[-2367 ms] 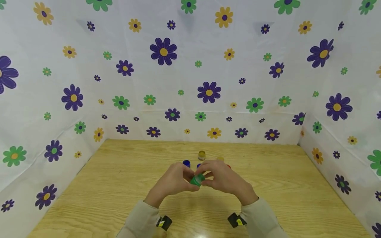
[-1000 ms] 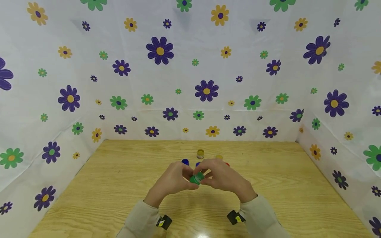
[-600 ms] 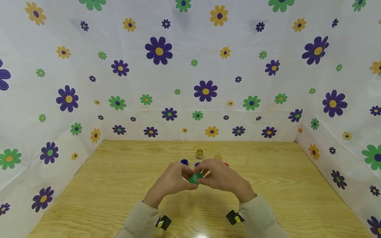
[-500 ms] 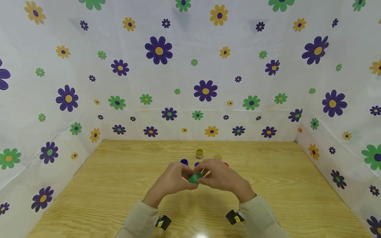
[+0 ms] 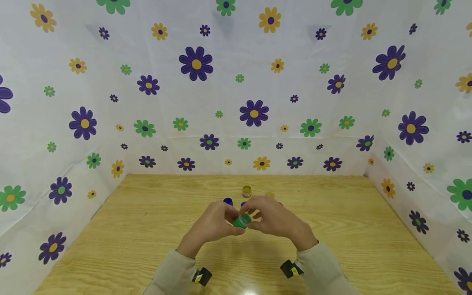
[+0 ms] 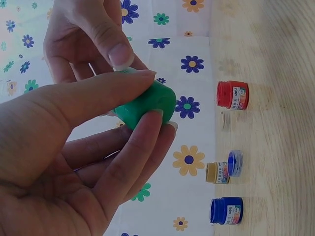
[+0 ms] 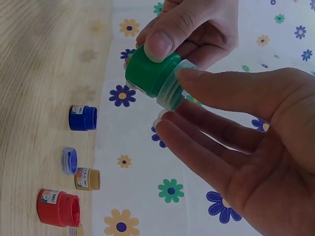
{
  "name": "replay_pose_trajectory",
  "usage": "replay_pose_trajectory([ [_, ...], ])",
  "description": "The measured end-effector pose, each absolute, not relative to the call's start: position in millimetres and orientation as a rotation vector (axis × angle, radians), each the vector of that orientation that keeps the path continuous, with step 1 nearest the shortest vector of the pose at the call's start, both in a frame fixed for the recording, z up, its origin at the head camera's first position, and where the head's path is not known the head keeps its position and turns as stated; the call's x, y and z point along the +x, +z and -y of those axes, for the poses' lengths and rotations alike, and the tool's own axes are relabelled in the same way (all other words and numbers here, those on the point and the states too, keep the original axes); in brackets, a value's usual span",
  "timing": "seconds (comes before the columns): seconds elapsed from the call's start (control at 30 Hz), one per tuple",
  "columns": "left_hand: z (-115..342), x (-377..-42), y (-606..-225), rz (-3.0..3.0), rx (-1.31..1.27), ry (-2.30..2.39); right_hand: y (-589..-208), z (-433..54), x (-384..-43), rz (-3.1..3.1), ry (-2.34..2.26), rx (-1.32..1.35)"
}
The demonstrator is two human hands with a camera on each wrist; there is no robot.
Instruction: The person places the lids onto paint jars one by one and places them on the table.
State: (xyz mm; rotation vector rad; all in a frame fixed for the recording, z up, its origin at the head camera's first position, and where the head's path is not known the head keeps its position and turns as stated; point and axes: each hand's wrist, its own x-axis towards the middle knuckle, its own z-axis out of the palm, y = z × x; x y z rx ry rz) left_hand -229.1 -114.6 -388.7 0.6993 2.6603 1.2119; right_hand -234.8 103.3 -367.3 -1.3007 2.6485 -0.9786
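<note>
A small green paint jar (image 7: 150, 71) is held tilted above the table, between both hands. My left hand (image 5: 212, 223) grips its body, with the thumb along one side and the fingers on the other. On the jar's mouth sits a ribbed clear lid (image 7: 172, 87). My right hand (image 5: 276, 217) has its thumb and fingers at this lid, the thumb on its rim. In the left wrist view, the lid is mostly hidden behind the left thumb and the jar.
Beyond the hands stand a blue jar (image 6: 226, 210), a yellow jar (image 6: 217, 172) and a red jar (image 6: 233, 95). A blue-stained lid (image 7: 69, 161) and a clear lid (image 6: 225, 120) lie near them. Flower-printed cloth (image 5: 221, 90) walls the wooden table (image 5: 147, 229) at the back and sides.
The right fingers have shifted slightly round the lid, and more of the lid shows between the hands. The left hand keeps its grip on the jar. The head view has drifted slightly.
</note>
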Motion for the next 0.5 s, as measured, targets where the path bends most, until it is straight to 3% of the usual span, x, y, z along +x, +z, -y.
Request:
replay_pose_trajectory([
  [0.5, 114.1, -227.6, -390.0, -2.644, 0.724, 1.220, -369.0, -103.1, -234.7, -2.644, -0.973, -1.252],
])
